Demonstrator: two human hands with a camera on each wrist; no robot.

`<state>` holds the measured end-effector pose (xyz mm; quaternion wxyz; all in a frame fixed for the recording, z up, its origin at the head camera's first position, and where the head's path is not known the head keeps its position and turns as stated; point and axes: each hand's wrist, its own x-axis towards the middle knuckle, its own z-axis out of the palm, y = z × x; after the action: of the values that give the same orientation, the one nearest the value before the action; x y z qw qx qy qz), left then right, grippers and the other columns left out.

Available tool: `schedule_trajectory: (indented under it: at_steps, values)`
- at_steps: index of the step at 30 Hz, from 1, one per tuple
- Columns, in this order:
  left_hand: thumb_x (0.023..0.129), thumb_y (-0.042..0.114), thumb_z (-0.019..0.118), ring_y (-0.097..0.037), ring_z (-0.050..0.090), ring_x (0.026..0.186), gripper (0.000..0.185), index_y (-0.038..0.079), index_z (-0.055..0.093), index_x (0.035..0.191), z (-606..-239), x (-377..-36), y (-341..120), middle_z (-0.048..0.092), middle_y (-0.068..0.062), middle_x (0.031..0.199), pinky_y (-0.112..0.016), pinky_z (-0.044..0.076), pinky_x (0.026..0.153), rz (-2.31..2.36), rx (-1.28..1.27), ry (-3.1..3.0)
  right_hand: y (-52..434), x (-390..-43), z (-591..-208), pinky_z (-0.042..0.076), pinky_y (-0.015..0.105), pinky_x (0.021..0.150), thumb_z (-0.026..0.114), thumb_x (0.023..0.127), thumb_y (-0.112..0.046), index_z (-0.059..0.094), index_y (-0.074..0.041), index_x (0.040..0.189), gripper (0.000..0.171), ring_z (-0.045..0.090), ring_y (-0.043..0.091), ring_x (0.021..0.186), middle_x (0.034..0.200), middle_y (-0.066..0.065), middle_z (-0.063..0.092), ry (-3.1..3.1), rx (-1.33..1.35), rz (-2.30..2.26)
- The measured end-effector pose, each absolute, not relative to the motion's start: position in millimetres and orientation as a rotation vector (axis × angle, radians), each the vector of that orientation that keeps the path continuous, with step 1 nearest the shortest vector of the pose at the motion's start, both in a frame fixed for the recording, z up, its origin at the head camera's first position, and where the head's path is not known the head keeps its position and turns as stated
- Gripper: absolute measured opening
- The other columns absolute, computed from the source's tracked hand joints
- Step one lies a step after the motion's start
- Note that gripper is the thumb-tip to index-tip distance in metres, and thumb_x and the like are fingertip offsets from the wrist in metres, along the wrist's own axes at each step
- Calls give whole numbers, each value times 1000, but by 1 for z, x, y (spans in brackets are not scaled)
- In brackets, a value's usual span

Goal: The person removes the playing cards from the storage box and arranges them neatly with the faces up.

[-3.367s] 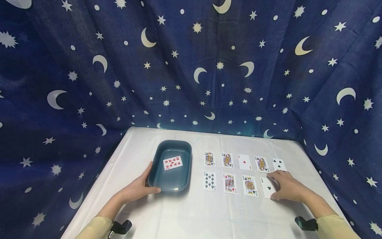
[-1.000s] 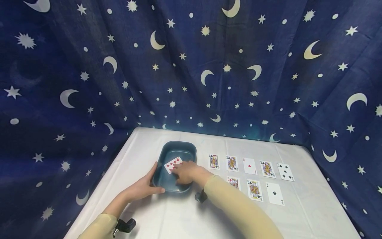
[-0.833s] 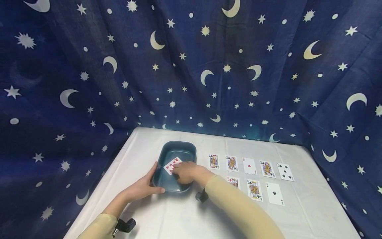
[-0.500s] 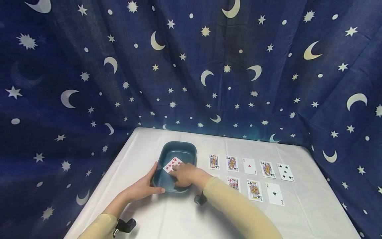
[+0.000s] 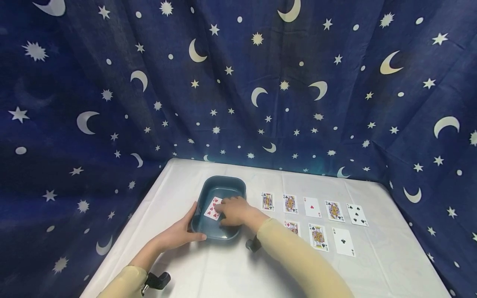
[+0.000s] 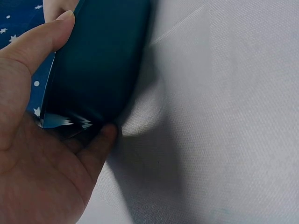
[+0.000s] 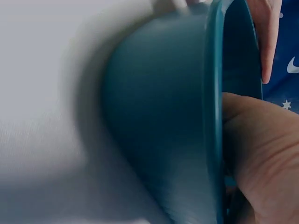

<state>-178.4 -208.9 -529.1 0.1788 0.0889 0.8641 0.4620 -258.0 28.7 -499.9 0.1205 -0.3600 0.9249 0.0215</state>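
Note:
In the head view my left hand holds the near left corner of a dark teal tray. The left wrist view has its thumb over the tray's rim and fingers against the outer wall. Reaching over the near right side, my right hand is down inside the tray. Its fingertips touch the right edge of a hearts playing card lying face up on the tray floor. The thumb sits apart from the card. In the right wrist view the tray wall hides those fingertips.
Face-up cards lie in two rows right of the tray, among them an ace of hearts, a five of spades and an ace of clubs. My right sleeve covers part of the front row. A starry curtain stands behind.
My right hand has moved from the ace of clubs at the right into the tray. The hearts card has turned from lying nearly crosswise to standing more lengthwise. My left hand stays on the tray.

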Motion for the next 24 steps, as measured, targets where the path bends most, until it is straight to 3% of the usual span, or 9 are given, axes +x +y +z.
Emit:
schedule_trajectory:
  at_steps: [4,10,13,17,24]
  values:
    - [84,43,84,-33,11,155,124,19,-6,166,-530,-178,-209,0,-9,172,-54,21,123,1309,266,2438,30,-258,-499,30,52,121,65,96,-53,53,-41,150,56,43,27,144,157,-6,47,2622,-1136,177]
    - [84,42,84,-35,11,155,123,19,-5,166,-528,-178,-209,0,-11,171,-57,21,122,1308,264,2452,35,-263,-495,27,51,123,70,95,-34,61,-39,142,48,45,20,142,154,-9,51,2579,-1165,123]
    - [84,42,84,-35,9,155,123,19,-4,166,-527,-178,-208,0,-11,172,-58,20,122,1307,266,2455,36,-266,-496,30,49,122,75,89,-47,62,-29,143,59,48,22,140,149,-2,56,2654,-1106,32]
    - [84,41,84,-34,9,155,123,20,-5,166,-528,-179,-209,0,-10,172,-58,18,123,1308,272,2456,32,-267,-497,35,48,119,74,79,-70,58,-13,144,88,51,28,135,143,6,58,2767,-978,-9]
    - [84,43,84,-33,10,155,123,20,-4,166,-529,-179,-209,1,-9,172,-58,18,123,1301,259,2461,24,-265,-499,40,49,113,71,76,-77,56,-7,144,99,53,29,129,139,11,58,2804,-877,72]
